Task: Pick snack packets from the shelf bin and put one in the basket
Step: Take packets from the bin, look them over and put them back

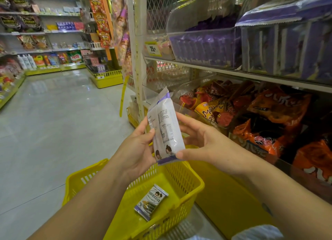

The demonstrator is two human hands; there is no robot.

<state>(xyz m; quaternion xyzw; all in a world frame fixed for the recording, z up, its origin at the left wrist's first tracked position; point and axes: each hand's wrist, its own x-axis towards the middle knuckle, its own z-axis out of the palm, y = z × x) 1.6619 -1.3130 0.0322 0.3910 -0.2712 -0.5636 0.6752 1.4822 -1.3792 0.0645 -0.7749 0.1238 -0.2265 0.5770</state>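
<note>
So the packet (166, 130) is up in the air between both hands, directly over the basket (188, 182), back side facing the camera. The left hand (138, 149) has its thumb pressed on the printed face with the fingers wrapped behind. The right hand (203, 141) pinches the lower corner with the thumb and steadies the far edge with its fingers. Both hands are clamped on it, neither loose.

Handling-wise it looks like thin, glossy film: light, floppy at the crimped ends, and a bit slippery. The ridge down the middle is probably just the back seam, though it could be two packets stacked, hard to tell from here. I'd hold it by the puffy middle or a crimped end and not squeeze, since whatever's inside likely crushes easily. One hand would be plenty to drop it in.

There's another packet (151, 202) lying flat on the basket bottom, so that part of the job looks done.

The bin (204, 45) of purple packs sits on the upper shelf (197, 64) to the right, well above the hands. Orange bags (269, 117) are piled one level down, near the right hand. The floor (53, 123) is shiny tile, with an open aisle to the left, and the basket sits on it just beside the shelf base.
</note>
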